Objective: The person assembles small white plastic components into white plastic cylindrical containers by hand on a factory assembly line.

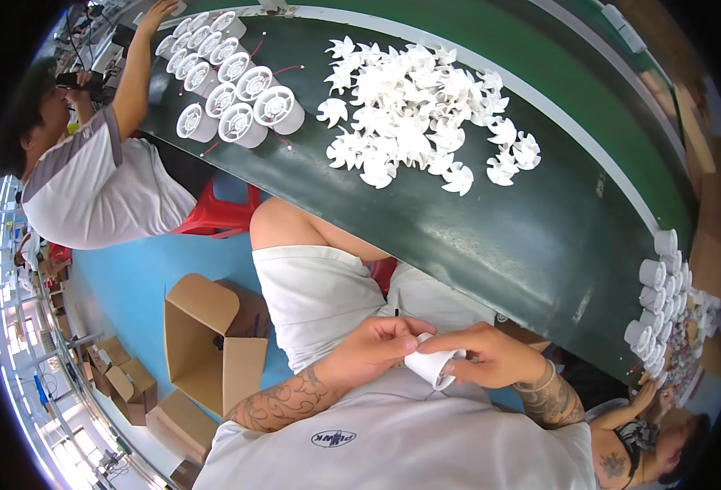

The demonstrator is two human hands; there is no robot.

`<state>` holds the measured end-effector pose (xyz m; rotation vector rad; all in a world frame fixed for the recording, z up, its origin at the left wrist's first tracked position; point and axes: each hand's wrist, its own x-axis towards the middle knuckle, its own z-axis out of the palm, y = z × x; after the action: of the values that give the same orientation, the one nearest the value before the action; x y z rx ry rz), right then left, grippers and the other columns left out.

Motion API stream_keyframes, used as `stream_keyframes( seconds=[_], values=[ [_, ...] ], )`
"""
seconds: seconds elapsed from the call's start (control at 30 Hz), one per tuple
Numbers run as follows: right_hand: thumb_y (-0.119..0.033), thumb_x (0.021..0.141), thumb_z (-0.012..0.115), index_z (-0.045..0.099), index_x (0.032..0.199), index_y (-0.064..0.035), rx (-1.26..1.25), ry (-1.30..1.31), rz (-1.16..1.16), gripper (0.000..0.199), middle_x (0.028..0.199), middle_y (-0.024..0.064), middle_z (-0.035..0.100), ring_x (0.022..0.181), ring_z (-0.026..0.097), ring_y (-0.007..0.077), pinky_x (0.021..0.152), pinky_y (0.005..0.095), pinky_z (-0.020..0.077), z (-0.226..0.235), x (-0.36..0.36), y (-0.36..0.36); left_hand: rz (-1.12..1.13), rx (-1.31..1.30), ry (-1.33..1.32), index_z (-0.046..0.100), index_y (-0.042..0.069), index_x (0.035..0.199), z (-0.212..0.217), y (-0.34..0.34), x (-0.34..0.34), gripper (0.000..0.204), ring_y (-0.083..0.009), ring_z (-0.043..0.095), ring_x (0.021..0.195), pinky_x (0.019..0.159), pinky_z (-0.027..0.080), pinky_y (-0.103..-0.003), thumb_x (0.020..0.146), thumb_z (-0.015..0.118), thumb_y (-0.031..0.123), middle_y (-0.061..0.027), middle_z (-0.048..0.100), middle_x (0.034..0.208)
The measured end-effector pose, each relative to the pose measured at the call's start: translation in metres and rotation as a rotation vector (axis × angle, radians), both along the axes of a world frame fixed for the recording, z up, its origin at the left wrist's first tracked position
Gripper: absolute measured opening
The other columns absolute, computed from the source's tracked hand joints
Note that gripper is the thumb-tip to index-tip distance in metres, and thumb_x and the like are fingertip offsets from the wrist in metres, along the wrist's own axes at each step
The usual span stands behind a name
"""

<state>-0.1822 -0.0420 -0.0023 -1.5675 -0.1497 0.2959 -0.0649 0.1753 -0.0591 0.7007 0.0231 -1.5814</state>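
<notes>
and here we are, just short of the near edge of the green table (491, 237), where all the action sits: a small white cup-shaped part (427, 367), held in mid-air in front of the person's white shirt (401, 437), tilted, its round rim turned down and to the right. the left hand (368, 349) is mostly closed, thumb and fingertips pinching the part at its left end. the right hand (497, 358) is half curled, index finger laid over the top, the others bent in by the rim; whether a fingertip reaches inside, you can't tell from here.

over to the middle of the table, and what a heap of white fan blades (409, 106), piled loosely, a few spilling to the right side. toward the table's left end, round white housings (244, 122) stand close together in rows, thin red wires (288, 69) poking out among them. down at the table's right end, more white housings (654, 306) crowd together.

beside the table's left end sits a co-worker (115, 196) on a red stool (220, 208), one arm reaching over the tabletop; another co-worker (634, 441) is by the right end. an open cardboard box (244, 371) stands on the blue floor (123, 269), off the table's near side.
</notes>
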Motion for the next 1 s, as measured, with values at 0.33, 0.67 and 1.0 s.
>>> stream_keyframes(
  seconds=[0.33, 0.67, 1.0],
  values=[
    [-0.014, 0.099, 0.049, 0.048, 0.134, 0.0002, 0.311, 0.536, -0.413, 0.038, 0.082, 0.0041, 0.062, 0.058, 0.056, 0.007, 0.053, 0.0216, 0.0482, 0.006, 0.008, 0.032, 0.018, -0.09, -1.593, 0.048, 0.001, 0.131, 0.039, -0.026, 0.013, 0.069, -0.0348, 0.058, 0.107, 0.092, 0.049, -0.041, 0.073, 0.082, 0.019, -0.0169, 0.056, 0.122],
    [-0.005, 0.085, 0.063, 0.061, 0.115, 0.0017, -1.105, -0.159, -1.301, 0.03, 0.095, 0.0147, 0.062, 0.087, 0.06, 0.0308, 0.078, 0.0387, 0.0487, -0.008, -0.064, -0.049, 0.916, 0.583, -1.9, 0.05, -0.004, 0.129, -0.02, -0.014, 0.187, 0.053, -0.0242, 0.061, 0.104, 0.088, 0.052, -0.032, 0.085, 0.076, 0.009, -0.0177, 0.059, 0.12],
    [-0.02, 0.086, 0.07, 0.061, 0.118, 0.0025, -1.99, 0.532, -1.456, 0.04, 0.125, 0.0282, 0.055, 0.115, 0.052, 0.0458, 0.099, 0.0495, 0.0418, -0.02, -0.224, -0.104, 1.066, 0.818, -2.204, 0.064, 0.005, 0.124, -0.02, -0.02, 0.193, 0.038, -0.0206, 0.062, 0.087, 0.079, 0.053, -0.034, 0.087, 0.069, 0.011, -0.012, 0.066, 0.104]
  ],
)
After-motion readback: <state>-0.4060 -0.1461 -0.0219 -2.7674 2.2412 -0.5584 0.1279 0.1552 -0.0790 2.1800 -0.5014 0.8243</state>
